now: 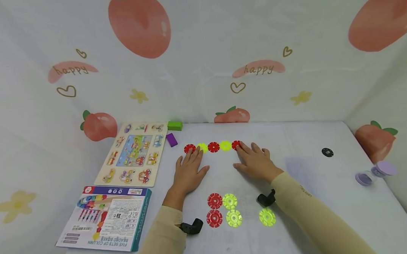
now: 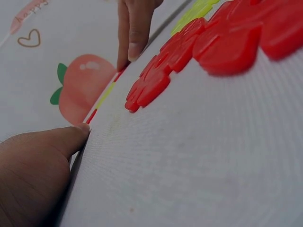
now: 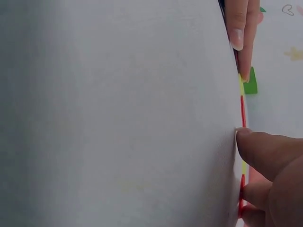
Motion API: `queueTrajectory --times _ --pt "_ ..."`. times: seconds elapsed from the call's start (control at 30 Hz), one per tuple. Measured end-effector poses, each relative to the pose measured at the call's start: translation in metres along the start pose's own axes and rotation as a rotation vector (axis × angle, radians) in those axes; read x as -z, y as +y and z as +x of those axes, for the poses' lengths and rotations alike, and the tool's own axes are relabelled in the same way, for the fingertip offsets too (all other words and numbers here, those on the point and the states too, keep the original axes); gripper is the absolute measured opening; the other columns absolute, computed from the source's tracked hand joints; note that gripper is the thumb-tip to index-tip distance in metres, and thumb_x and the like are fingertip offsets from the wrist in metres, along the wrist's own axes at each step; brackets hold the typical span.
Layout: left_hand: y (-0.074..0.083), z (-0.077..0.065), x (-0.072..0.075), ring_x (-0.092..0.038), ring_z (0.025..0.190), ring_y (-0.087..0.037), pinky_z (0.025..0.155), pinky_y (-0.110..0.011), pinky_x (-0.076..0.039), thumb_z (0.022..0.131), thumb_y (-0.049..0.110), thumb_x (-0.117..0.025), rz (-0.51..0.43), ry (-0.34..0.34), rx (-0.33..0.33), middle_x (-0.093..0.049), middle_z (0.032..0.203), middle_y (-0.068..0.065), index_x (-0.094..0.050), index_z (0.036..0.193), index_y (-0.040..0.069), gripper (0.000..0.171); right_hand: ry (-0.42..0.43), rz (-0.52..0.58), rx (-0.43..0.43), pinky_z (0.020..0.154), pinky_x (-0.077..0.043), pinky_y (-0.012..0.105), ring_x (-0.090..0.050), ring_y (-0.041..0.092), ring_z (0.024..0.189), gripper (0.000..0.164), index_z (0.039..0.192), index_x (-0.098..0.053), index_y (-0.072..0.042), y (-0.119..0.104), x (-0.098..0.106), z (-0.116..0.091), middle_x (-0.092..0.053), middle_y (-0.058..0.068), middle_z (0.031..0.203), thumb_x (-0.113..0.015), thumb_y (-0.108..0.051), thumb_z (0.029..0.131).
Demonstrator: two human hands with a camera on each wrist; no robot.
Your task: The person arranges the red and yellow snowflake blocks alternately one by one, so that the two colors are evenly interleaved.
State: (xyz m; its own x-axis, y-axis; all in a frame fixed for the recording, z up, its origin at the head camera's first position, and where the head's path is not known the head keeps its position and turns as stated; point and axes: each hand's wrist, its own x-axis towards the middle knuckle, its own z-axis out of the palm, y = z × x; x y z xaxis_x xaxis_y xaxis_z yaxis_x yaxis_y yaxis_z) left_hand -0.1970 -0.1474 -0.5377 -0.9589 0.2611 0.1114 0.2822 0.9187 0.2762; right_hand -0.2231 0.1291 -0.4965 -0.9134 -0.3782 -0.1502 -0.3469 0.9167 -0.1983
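Red and yellow notched interlocking discs form a row towards the back of the table. With fairly straight fingers, my left hand (image 1: 188, 175) touches the left-end red disc (image 1: 189, 147) and the yellow disc (image 1: 203, 146) beside it. At the other end, my right hand (image 1: 257, 163) rests its fingertips on the right-end red disc (image 1: 236, 144). Between the hands lie a middle red disc (image 1: 213, 147) and another yellow disc (image 1: 225, 145). The right wrist view shows the row edge-on, with the right thumb (image 3: 260, 146) close to it.
Nearer me lie two red discs (image 1: 214, 218), two yellow discs (image 1: 230, 201) and a lone yellow disc (image 1: 267, 217). At left are a picture puzzle board (image 1: 160, 159), a box (image 1: 118, 214), and purple (image 1: 171, 139) and green blocks (image 1: 174, 125). A black disc (image 1: 327, 152) and sand timer (image 1: 376, 173) lie right.
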Motion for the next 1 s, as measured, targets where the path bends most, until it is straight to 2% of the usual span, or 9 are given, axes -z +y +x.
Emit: queueTrajectory --times 0.4,0.6,0.7,0.8,0.9,1.0 --pt "0.000 0.000 -0.001 -0.004 0.144 -0.020 0.110 -0.056 -0.004 0.094 0.058 -0.044 0.008 -0.001 0.009 -0.015 0.158 0.005 -0.025 0.153 0.021 0.072 -0.002 0.015 0.005 0.100 -0.014 0.066 -0.011 0.039 0.141 0.083 0.153 -0.025 -0.020 0.003 -0.001 0.005 -0.014 0.002 0.159 -0.050 -0.065 0.088" --pt "-0.001 0.000 -0.001 -0.004 0.144 -0.020 0.110 -0.056 -0.004 0.094 0.058 -0.044 0.012 0.002 0.008 -0.015 0.158 0.005 -0.025 0.153 0.021 0.073 -0.014 0.047 0.011 0.100 -0.014 0.066 -0.012 0.039 0.141 0.084 0.153 -0.026 -0.020 0.003 0.001 0.005 -0.014 0.002 0.159 -0.049 -0.067 0.087" --pt "-0.001 -0.001 0.000 -0.004 0.144 -0.020 0.110 -0.056 -0.004 0.094 0.058 -0.044 0.011 0.001 0.008 -0.014 0.158 0.006 -0.024 0.153 0.021 0.073 0.002 0.102 0.020 0.099 -0.016 0.065 -0.015 0.039 0.140 0.084 0.153 -0.026 -0.020 0.004 0.003 0.004 -0.015 0.004 0.159 -0.046 -0.069 0.087" --pt "-0.001 -0.001 0.000 -0.004 0.144 -0.020 0.110 -0.056 -0.004 0.094 0.057 -0.044 0.006 0.001 0.004 -0.014 0.158 0.006 -0.025 0.153 0.021 0.072 0.043 0.252 0.040 0.098 -0.017 0.067 -0.020 0.035 0.139 0.083 0.152 -0.028 -0.020 0.006 0.008 -0.004 -0.020 0.005 0.157 -0.044 -0.070 0.088" --pt "0.000 -0.001 0.001 -0.005 0.144 -0.020 0.110 -0.056 -0.004 0.094 0.057 -0.045 0.001 0.003 0.001 -0.014 0.158 0.006 -0.025 0.153 0.020 0.072 0.067 0.520 0.066 0.101 -0.026 0.063 -0.030 0.028 0.136 0.070 0.151 -0.029 -0.030 0.010 0.018 -0.023 -0.027 -0.003 0.154 -0.046 -0.063 0.091" --pt "0.000 -0.001 0.001 -0.004 0.144 -0.020 0.110 -0.056 -0.004 0.094 0.057 -0.044 0.002 -0.003 -0.001 -0.014 0.158 0.005 -0.025 0.153 0.020 0.072 0.073 0.847 0.163 0.099 -0.036 0.056 -0.039 0.031 0.130 0.052 0.149 -0.032 -0.033 0.016 0.028 -0.052 -0.035 -0.004 0.149 -0.047 -0.041 0.099"
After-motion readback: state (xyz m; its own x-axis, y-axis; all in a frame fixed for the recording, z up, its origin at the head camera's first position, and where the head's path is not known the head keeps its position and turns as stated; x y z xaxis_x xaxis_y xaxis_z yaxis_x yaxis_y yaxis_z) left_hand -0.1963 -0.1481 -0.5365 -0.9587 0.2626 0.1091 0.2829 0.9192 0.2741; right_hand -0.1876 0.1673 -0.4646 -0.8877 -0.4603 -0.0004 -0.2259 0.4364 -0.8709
